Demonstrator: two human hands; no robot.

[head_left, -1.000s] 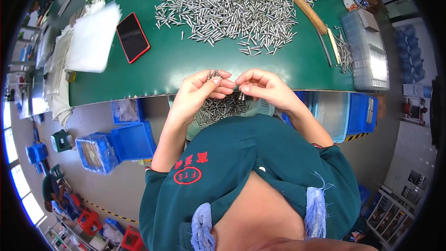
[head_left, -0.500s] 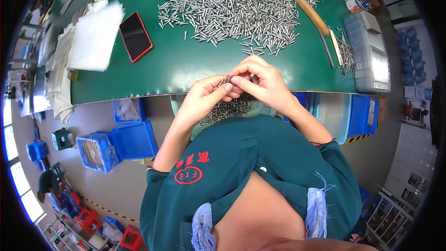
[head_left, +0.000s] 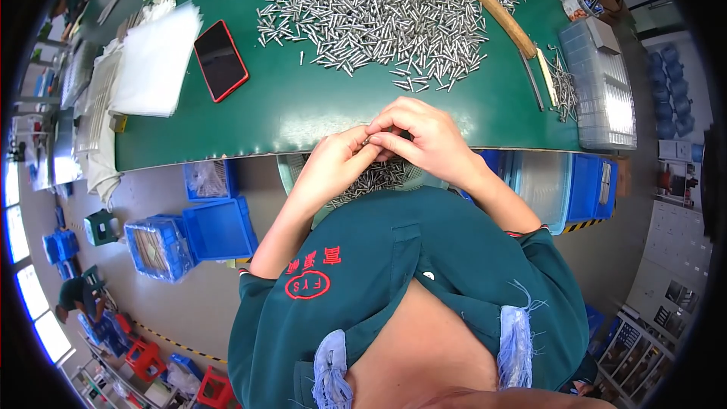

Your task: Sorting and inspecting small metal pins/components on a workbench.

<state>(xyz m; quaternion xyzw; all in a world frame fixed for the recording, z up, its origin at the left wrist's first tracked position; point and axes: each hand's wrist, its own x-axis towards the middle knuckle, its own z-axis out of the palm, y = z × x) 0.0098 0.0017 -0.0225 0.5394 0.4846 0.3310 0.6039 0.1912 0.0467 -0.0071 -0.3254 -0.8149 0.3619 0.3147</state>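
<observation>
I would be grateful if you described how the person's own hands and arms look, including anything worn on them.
The left hand and right hand are ungloved, with no watch or bracelet visible; some fingers are hidden. The forearms are bare. The dark green shirt has short sleeves with thin red-and-white edging.

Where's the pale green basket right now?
Head view, centre: the basket is between the front edge of the table and the shirt, partly hidden behind the left hand and right hand.
</observation>
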